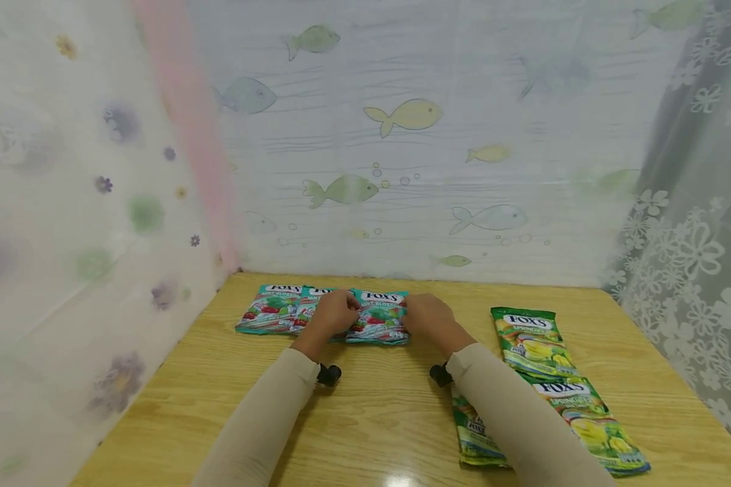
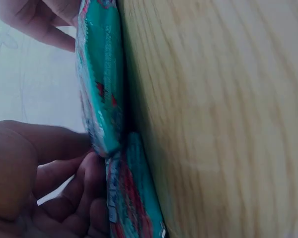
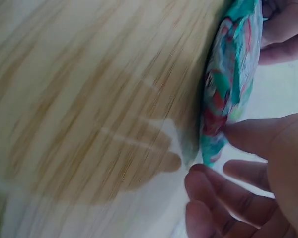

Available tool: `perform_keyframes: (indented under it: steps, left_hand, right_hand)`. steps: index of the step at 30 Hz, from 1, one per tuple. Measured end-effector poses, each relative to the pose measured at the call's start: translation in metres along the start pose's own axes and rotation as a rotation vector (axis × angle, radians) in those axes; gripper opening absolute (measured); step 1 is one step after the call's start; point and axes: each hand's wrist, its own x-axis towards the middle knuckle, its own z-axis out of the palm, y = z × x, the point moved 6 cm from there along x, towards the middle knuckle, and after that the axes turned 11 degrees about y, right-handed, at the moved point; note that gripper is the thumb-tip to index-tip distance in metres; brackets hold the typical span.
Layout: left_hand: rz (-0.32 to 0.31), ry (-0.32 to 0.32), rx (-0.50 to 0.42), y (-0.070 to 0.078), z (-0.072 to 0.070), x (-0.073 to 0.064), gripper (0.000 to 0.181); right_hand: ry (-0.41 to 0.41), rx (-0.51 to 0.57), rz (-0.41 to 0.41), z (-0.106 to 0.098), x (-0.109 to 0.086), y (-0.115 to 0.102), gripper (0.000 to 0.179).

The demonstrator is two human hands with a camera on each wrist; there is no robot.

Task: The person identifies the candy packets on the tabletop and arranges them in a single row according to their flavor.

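Note:
Three teal Fox's Mint Blossom candy packets lie in an overlapping row at the far side of the table. My left hand [image 1: 335, 314] pinches the left edge of the rightmost teal packet [image 1: 378, 318], thumb and forefinger together at its corner in the left wrist view. On the opposite edge is my right hand [image 1: 429, 321]; in the right wrist view its thumb [image 3: 248, 136] presses on the packet with the fingers curled near the edge. The middle teal packet [image 1: 304, 312] is partly hidden behind my left hand, and the leftmost teal packet [image 1: 268, 311] lies beside it.
On the right are green Fox's Springtime packets: an upper green packet [image 1: 530, 341], a lower green packet [image 1: 597, 426] overlapping it, and another green packet [image 1: 478, 433] partly under my right sleeve. A fish-patterned curtain [image 1: 402, 169] hangs behind the wooden table [image 1: 378, 419].

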Motion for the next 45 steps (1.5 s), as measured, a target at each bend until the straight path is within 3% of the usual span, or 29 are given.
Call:
perform_keyframes:
  steps: [6, 13, 19, 25, 36, 41, 45]
  left_hand:
    - [0.032, 0.03, -0.023, 0.013, -0.003, -0.002, 0.025]
    - [0.074, 0.021, -0.041, 0.034, -0.003, -0.005, 0.028]
    - [0.083, -0.03, -0.104, 0.051, -0.005, -0.013, 0.028]
    - [0.14, -0.045, -0.087, 0.065, -0.004, -0.023, 0.024]
    - [0.155, -0.107, -0.16, 0.089, 0.019, -0.036, 0.021]
    - [0.17, -0.132, -0.185, 0.106, 0.027, -0.045, 0.017]
    - [0.175, -0.144, -0.19, 0.116, 0.031, -0.05, 0.016]
  right_hand:
    - [0.057, 0.122, -0.006, -0.017, -0.012, 0.011, 0.046]
    - [0.105, 0.199, -0.051, -0.044, -0.032, 0.02, 0.039]
    - [0.146, 0.243, -0.071, -0.068, -0.049, 0.035, 0.028]
    - [0.168, 0.294, -0.064, -0.09, -0.066, 0.057, 0.029]
    - [0.176, 0.32, -0.026, -0.112, -0.099, 0.102, 0.037]
    - [0.143, 0.393, 0.035, -0.121, -0.111, 0.126, 0.046]
    - [0.139, 0.383, 0.07, -0.128, -0.117, 0.14, 0.048]
